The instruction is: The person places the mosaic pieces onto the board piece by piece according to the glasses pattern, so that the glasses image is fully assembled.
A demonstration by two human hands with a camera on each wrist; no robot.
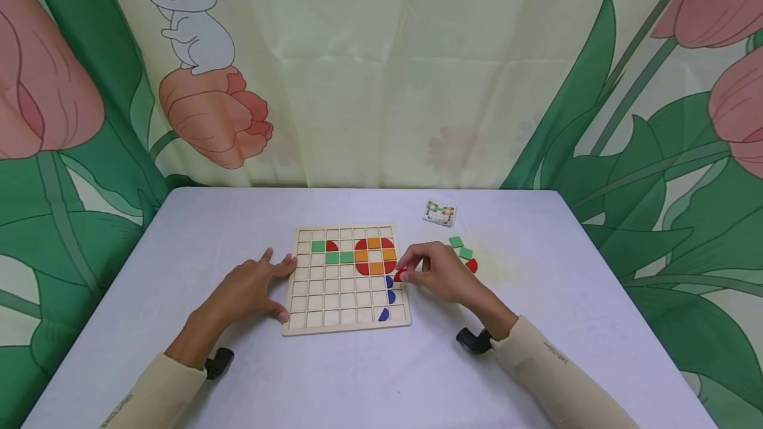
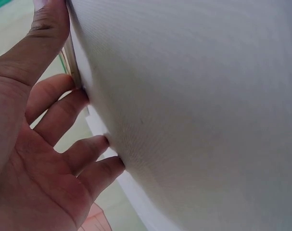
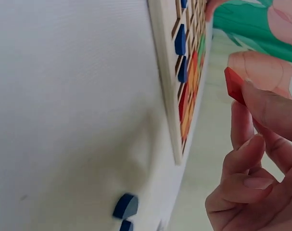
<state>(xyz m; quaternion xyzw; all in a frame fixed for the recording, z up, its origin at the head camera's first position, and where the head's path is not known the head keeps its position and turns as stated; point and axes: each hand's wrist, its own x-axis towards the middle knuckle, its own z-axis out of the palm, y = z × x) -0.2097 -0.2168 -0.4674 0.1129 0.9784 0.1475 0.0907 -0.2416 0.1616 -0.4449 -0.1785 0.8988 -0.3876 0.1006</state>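
Observation:
A wooden grid board (image 1: pixel 334 296) lies mid-table, with green, red, orange and blue tiles set in its upper and right cells. My left hand (image 1: pixel 262 283) rests flat at the board's left edge, fingers spread and thumb touching the edge; the left wrist view shows this left hand (image 2: pixel 64 134) with its fingers against the table beside the board edge (image 2: pixel 71 67). My right hand (image 1: pixel 405 269) pinches a small red tile (image 1: pixel 399 276) just above the board's right edge. In the right wrist view the red tile (image 3: pixel 234 85) sits between the fingertips of the right hand (image 3: pixel 254 125), near the board (image 3: pixel 165 82).
Loose green tiles (image 1: pixel 460 247) and a red one (image 1: pixel 472 265) lie on the table right of my right hand. Two blue tiles (image 3: pixel 125 206) lie on the table near the board. A small pattern card (image 1: pixel 440 212) sits farther back. A printed curtain hangs behind the table.

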